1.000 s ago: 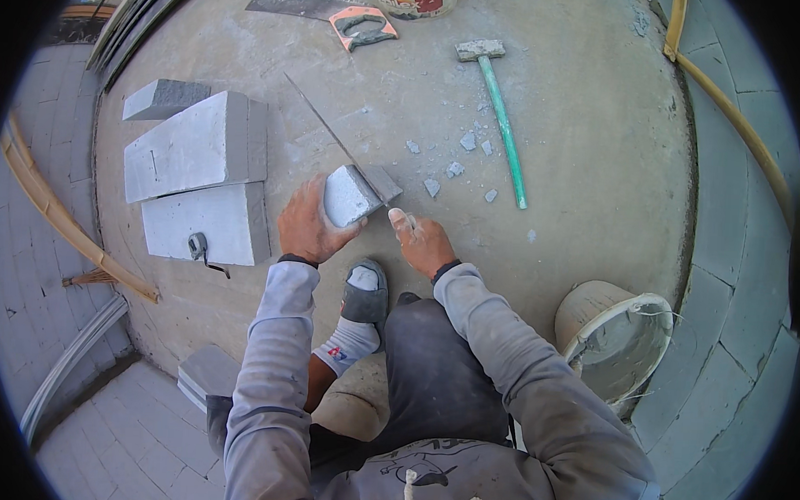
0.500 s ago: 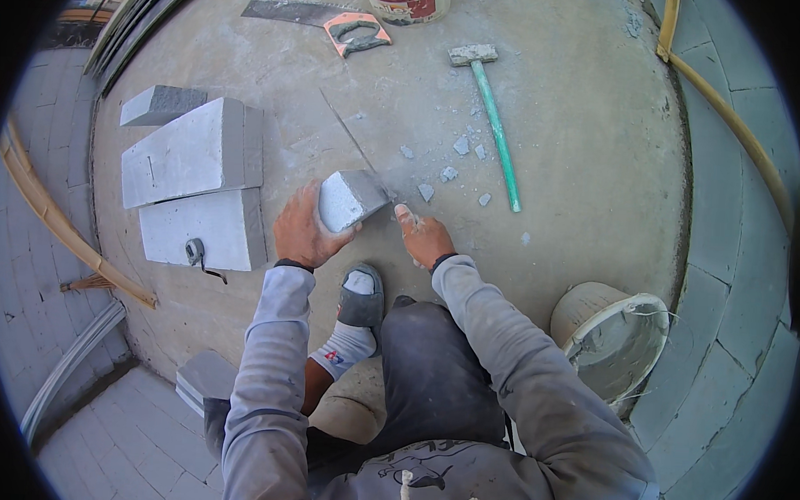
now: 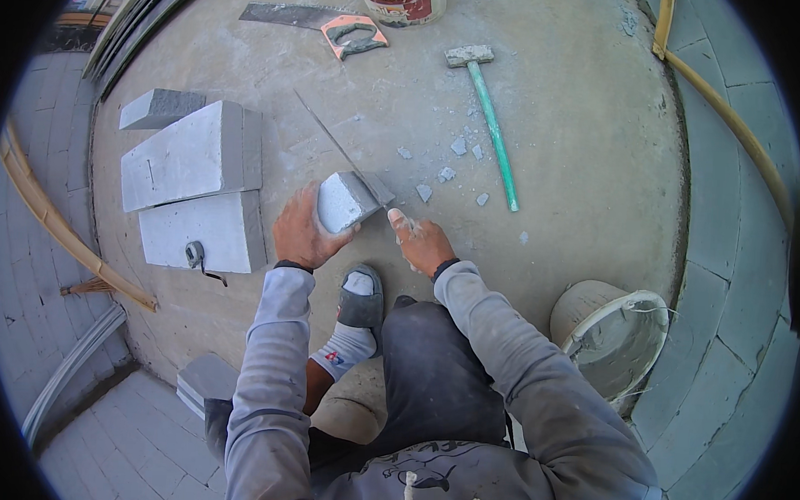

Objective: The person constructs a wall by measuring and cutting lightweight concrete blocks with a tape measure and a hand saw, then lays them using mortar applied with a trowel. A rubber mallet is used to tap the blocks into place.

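My left hand (image 3: 302,226) is clamped round the left side of a small light grey concrete block (image 3: 342,204) on the floor, fingers along its far edge and thumb along its near edge. My right hand (image 3: 421,242) is closed just right of the block, holding a long blade (image 3: 326,133) seen almost edge-on. This blade crosses the top of the block and points to the far left. Its handle is hidden in my fist, so I cannot tell its exact kind.
Larger grey blocks (image 3: 192,155) lie at left, with a tape measure (image 3: 194,253) on one. A handsaw (image 3: 353,35), a paint bucket (image 3: 405,3) and a green-handled hammer (image 3: 493,121) are farther off. Block chips (image 3: 447,174) litter the floor. A mortar-smeared bucket (image 3: 583,309) tilts at right.
The blade has shifted left, its tip now farther left, and it lies more across the block's top. My right hand moved slightly left and down; my left hand keeps its grip.
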The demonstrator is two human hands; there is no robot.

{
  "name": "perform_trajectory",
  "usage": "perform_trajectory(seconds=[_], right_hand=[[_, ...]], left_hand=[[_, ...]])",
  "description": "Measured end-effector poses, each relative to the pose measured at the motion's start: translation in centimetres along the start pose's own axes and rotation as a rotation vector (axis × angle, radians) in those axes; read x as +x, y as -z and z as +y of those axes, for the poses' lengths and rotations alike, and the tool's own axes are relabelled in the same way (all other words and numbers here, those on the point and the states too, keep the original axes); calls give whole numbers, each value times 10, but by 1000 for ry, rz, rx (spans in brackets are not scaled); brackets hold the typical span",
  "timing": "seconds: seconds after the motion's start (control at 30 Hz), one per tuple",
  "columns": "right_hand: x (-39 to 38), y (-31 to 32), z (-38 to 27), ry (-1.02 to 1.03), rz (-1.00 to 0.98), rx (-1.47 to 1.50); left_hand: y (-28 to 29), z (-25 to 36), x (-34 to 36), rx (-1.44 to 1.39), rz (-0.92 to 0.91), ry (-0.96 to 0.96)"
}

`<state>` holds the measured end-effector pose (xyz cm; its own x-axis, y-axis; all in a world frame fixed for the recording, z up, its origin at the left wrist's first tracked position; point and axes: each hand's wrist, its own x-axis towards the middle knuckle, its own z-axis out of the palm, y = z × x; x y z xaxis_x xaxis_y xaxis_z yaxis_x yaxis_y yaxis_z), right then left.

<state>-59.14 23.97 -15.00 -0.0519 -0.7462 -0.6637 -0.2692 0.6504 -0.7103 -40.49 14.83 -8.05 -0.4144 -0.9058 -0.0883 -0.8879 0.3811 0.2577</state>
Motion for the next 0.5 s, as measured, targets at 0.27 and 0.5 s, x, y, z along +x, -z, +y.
perform_trajectory(seconds=[0.27, 0.5], right_hand=[[2, 11, -9, -155, -44, 27], [3, 0, 16, 212, 126, -54]], left_hand=[[-2, 3, 0, 8, -14, 10], [2, 6, 7, -11, 7, -18]])
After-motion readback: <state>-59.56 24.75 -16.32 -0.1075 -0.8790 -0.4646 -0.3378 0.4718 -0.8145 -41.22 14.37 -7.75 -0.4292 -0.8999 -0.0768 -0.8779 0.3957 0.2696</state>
